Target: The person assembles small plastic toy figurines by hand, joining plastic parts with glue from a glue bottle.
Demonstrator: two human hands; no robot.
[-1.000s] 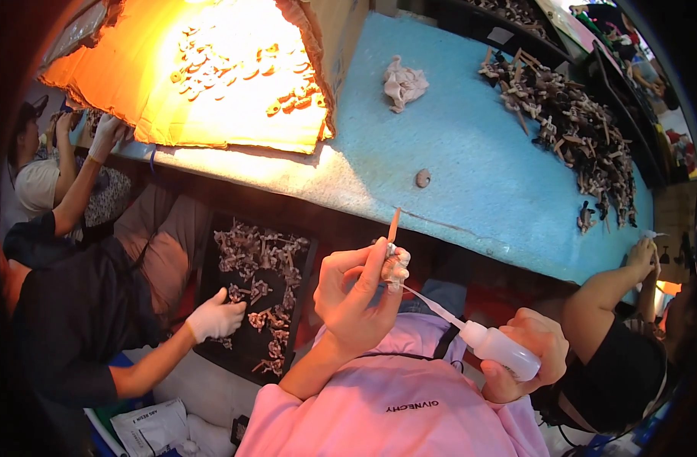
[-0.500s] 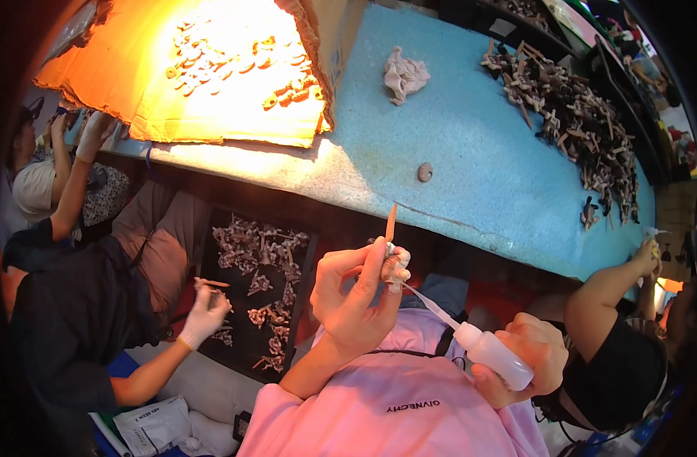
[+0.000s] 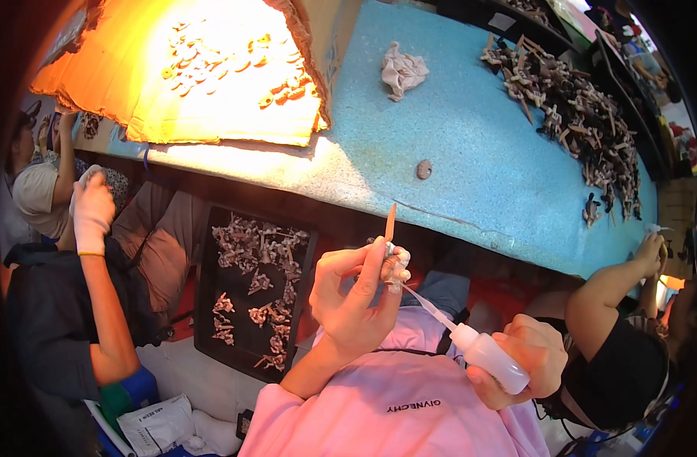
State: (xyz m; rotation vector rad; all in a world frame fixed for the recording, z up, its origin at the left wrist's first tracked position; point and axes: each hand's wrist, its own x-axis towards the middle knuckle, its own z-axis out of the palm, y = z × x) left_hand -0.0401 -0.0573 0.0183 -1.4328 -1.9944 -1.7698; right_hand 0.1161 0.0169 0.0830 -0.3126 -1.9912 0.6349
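Observation:
In my left hand [image 3: 352, 297] I pinch a small figurine [image 3: 395, 266], pale and brown, with a pointed tan piece [image 3: 391, 222] standing up from it. My fingers cover part of the figurine. My right hand [image 3: 525, 354] is wrapped round a white squeeze bottle [image 3: 494, 359], tilted toward the figurine. Its thin nozzle [image 3: 432, 307] reaches the figurine's lower side; whether the tip touches cannot be made out. Both hands are in front of my pink shirt, short of the table's near edge.
A blue table [image 3: 470, 152] bears a small brown piece [image 3: 424, 169], crumpled cloth [image 3: 403, 71] and a heap of dark figurine parts [image 3: 584, 129]. A brightly lit cardboard box [image 3: 135, 114] holds small pieces. At left a black tray [image 3: 234, 283] holds more parts, beside a gloved co-worker [image 3: 66, 320].
My hands, the figurine and the bottle have hardly moved. The co-worker's gloved hand at left has gone from the black tray up toward the table.

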